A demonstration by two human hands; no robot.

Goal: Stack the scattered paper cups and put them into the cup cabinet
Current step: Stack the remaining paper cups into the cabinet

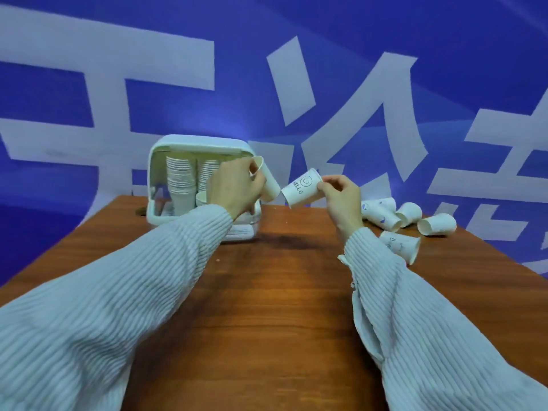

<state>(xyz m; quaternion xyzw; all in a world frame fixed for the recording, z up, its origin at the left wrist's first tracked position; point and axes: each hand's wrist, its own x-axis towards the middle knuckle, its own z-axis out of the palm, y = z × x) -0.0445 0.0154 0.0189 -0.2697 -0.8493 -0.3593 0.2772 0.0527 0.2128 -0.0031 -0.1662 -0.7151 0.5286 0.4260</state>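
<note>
Here, both hands are raised above the wooden table (267,292), each gripping one paper cup. My left hand (234,188) curls round a plain cup (268,180), mouth tilted up and away, just in front of the open cup cabinet (166,179). My right hand (341,197) pinches the rim end of the printed "HELLO" cup (301,188), base pointing left. The two cups nearly touch, base toward base; I judge they are brought together for nesting, though one needs turning first. Inside the cabinet stand two tall stacks (181,179) — the destination for the joined cups. To the right lie the scattered cups (409,221), on their sides, within the right hand's reach, which I judge explains the division of labour: right fetches, left collects beside the cabinet.
</note>
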